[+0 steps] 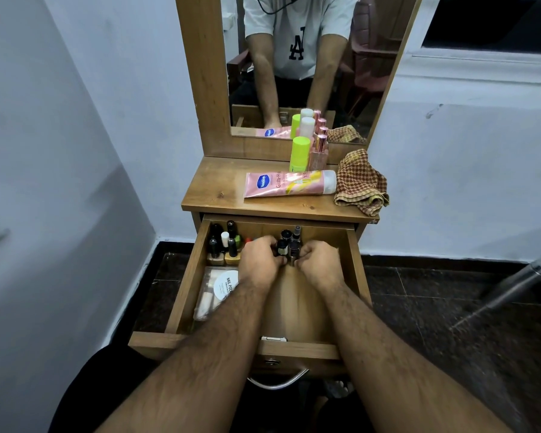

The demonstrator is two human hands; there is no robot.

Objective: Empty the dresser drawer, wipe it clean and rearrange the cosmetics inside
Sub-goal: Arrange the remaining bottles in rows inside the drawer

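Together, the left hand [260,260] and right hand [317,260] pinch a cluster of small dark bottles [289,243] at the far middle of the drawer [185,289]; squeezing unevenly could topple them into the nail polishes [224,245] left

Hidden and unreadable parts of the open drawer

The left forearm [200,348] covers part of the round white-labelled clear pouch [219,285]; small dark cosmetic bottles [289,245] sit half-hidden behind curled fingers, labels unreadable.

Bare hairy forearms, no sleeves at the wrists, white short-sleeved T-shirt [297,35] with dark lettering mirrored
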